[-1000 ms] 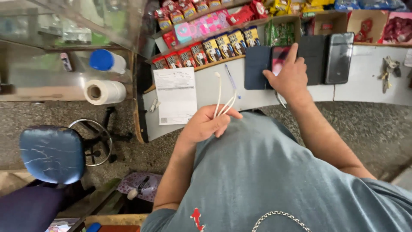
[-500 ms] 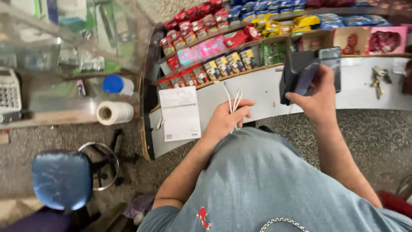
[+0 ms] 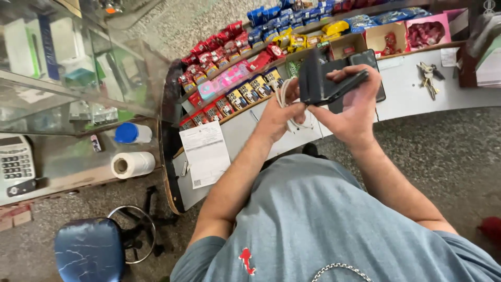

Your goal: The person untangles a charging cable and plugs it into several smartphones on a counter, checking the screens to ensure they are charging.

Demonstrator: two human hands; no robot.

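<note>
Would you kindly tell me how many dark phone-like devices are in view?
2: one device held in the right hand, and a second device lying on the white counter behind it. Others may be hidden.

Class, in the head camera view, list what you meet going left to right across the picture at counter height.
Desk phone → white roll → printed sheet → left hand → right hand → keys.

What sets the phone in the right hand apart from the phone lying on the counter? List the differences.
The phone in the right hand is lifted and tilted, showing mostly its edge; the phone on the counter lies flat.
The held phone is gripped by the right hand, with the left hand bringing a white cable beside it; the counter phone is partly hidden behind the hand.
Both look dark and slab-shaped.
</note>
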